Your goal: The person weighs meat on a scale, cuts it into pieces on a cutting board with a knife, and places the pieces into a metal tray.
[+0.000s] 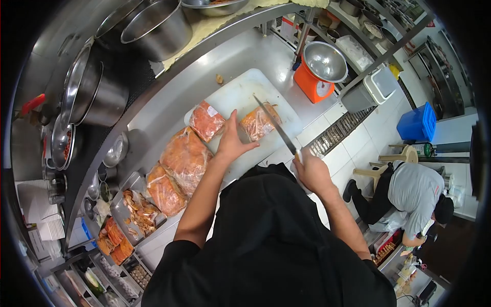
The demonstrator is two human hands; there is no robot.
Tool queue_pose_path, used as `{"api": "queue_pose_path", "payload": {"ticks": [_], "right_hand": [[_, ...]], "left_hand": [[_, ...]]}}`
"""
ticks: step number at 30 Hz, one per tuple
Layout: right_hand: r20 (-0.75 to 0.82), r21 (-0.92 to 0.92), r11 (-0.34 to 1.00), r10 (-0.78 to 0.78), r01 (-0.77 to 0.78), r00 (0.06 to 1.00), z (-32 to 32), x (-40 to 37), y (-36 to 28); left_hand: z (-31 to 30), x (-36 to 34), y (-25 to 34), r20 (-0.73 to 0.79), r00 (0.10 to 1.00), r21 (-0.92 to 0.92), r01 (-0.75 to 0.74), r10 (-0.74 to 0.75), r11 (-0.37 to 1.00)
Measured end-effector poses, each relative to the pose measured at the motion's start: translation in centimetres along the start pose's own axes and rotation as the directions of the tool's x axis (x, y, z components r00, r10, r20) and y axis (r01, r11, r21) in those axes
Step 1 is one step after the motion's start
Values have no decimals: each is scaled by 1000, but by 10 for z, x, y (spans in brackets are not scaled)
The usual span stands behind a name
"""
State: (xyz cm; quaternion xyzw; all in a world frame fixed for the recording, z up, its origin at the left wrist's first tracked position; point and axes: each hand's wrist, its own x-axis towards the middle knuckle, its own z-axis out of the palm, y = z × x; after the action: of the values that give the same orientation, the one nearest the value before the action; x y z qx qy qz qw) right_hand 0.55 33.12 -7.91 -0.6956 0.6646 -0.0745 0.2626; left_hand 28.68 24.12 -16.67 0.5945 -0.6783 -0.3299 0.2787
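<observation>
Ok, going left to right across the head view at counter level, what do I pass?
Metal tray → big bag of orange meat → left hand → knife → right hand → blue bin.

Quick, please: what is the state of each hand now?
Left hand: open, flat on the cutting board.
Right hand: closed around the knife.

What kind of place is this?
Most likely a commercial kitchen: stainless steel counter, large steel pots, an orange weighing scale, and the right hand holding a knife over bagged meat on a cutting board.
</observation>
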Motion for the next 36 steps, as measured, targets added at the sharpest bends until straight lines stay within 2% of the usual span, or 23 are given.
{"api": "queue_pose_path", "payload": {"ticks": [1,4,7,10,13,19,22,28,30,36], "right_hand": [[12,-33,998,-48,48,999,2,1,-3],[51,-83,995,-57,61,997,7,5,-12],[96,-141,990,-17,30,995,5,6,-19],[147,-197,980,57,-28,987,-6,6,-38],[166,-208,978,58,-23,984,-9,6,-46],[214,-250,968,80,-24,974,-14,14,-60],[217,-282,959,107,-42,970,-1,35,-64],[187,-263,965,38,13,982,34,83,-61],[173,-270,963,41,8,984,40,88,-64],[265,-350,935,153,-53,952,2,45,-73]], "left_hand": [[-2,-4,-4,-2,1000,-53,22,-22,998],[-8,2,0,0,992,214,-127,130,969],[-6,18,27,63,984,249,-175,164,953],[5,31,35,125,990,316,-96,59,944],[17,34,35,101,995,326,-29,-4,945],[32,33,28,29,1000,368,-21,11,930],[34,35,25,34,999,410,-25,12,912],[34,35,22,29,999,379,-41,32,925],[32,36,24,18,1000,368,0,-7,930],[31,33,28,8,1000,332,20,-24,943]]}}
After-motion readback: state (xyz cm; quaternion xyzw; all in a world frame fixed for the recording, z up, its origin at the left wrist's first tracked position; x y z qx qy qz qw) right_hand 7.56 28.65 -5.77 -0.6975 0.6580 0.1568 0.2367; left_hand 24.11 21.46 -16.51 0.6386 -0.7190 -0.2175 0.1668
